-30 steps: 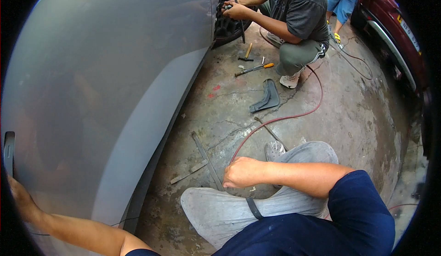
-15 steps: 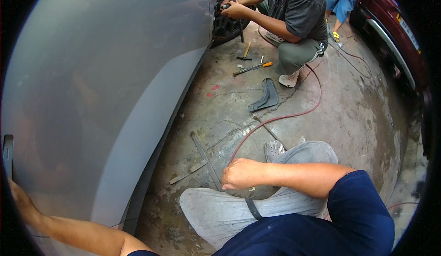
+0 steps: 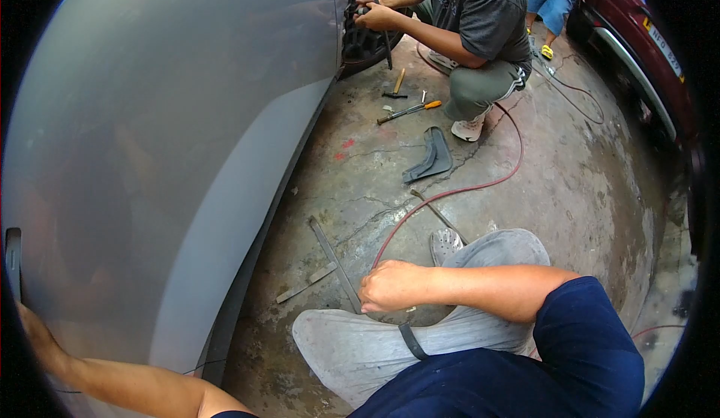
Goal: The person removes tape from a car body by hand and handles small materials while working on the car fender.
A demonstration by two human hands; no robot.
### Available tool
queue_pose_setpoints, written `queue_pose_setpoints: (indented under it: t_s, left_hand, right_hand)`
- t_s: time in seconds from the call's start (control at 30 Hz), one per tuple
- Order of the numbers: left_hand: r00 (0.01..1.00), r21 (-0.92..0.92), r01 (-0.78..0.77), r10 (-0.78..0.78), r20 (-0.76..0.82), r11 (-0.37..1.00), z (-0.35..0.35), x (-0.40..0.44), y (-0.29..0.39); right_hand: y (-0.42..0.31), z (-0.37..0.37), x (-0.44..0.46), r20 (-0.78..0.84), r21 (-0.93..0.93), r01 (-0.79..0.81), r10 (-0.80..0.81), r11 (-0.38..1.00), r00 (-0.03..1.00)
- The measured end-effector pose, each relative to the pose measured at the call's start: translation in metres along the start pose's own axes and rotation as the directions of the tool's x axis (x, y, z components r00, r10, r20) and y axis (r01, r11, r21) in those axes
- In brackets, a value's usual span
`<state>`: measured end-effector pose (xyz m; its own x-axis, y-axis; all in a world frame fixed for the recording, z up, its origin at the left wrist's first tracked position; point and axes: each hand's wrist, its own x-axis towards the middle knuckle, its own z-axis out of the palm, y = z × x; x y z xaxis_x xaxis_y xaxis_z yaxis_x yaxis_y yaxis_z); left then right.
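Observation:
A grey car's side panel (image 3: 172, 155) fills the left of the head view, with its handle (image 3: 13, 260) at the far edge. My left hand (image 3: 34, 335) is just below that handle, against the panel; its fingers are hidden at the dark rim. My right hand (image 3: 390, 287) is closed in a fist above my grey trouser leg (image 3: 345, 343). A red hose (image 3: 450, 192) runs up to this fist, but whether the fingers grip it or it passes behind is unclear. Beside the fist, two flat metal bars (image 3: 334, 257) lie on the concrete.
A person (image 3: 480, 35) squats by the car's wheel (image 3: 371, 39), hands at it. On the floor lie a hammer (image 3: 397, 84), an orange-handled tool (image 3: 409, 112), a dark mud flap (image 3: 435, 155) and a long rod (image 3: 442, 219). A dark red car (image 3: 637, 35) stands right.
The whole view has shifted very slightly. My right fist and left arm keep nearly the same positions. The squatting person's hands remain at the wheel.

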<state>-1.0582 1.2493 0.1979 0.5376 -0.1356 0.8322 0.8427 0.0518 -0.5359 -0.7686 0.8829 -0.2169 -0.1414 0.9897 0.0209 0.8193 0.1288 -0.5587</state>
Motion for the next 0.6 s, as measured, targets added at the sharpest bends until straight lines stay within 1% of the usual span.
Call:
queue_pose_setpoints:
  t_s: [0.17,0.23,0.27,0.4,0.47,0.5,0.6]
  left_hand:
    - [0.997,0.077,-0.073,0.072,0.011,0.994,0.004,0.001,-0.001]
    - [0.998,0.069,-0.062,0.060,0.028,0.996,-0.005,0.001,0.009]
    - [0.997,-0.045,0.043,-0.040,0.063,0.998,-0.015,0.004,0.017]
    - [0.993,-0.146,0.115,-0.114,0.012,0.983,-0.036,0.017,0.038]
    - [0.988,-0.196,0.149,-0.154,-0.011,0.969,-0.040,0.021,0.041]
    - [0.988,-0.206,0.143,-0.150,-0.021,0.968,-0.041,0.021,0.041]
    - [0.989,-0.218,0.128,-0.141,-0.044,0.968,-0.040,0.021,0.040]
  right_hand:
    - [0.000,0.001,0.001,0.003,0.014,0.001,-0.001,1.000,1.000]
    - [0.000,0.000,0.001,0.005,0.013,0.003,-0.003,1.000,1.000]
    - [-0.001,-0.001,0.001,0.008,0.012,0.003,-0.004,1.000,1.000]
    - [-0.001,-0.001,0.002,0.014,0.014,-0.002,0.002,1.000,1.000]
    - [-0.001,0.000,0.002,-0.005,0.020,0.007,-0.007,1.000,1.000]
    - [-0.001,0.000,0.002,-0.015,0.022,0.012,-0.011,1.000,1.000]
    - [0.003,0.008,0.004,0.047,-0.019,-0.016,0.017,1.000,0.999]
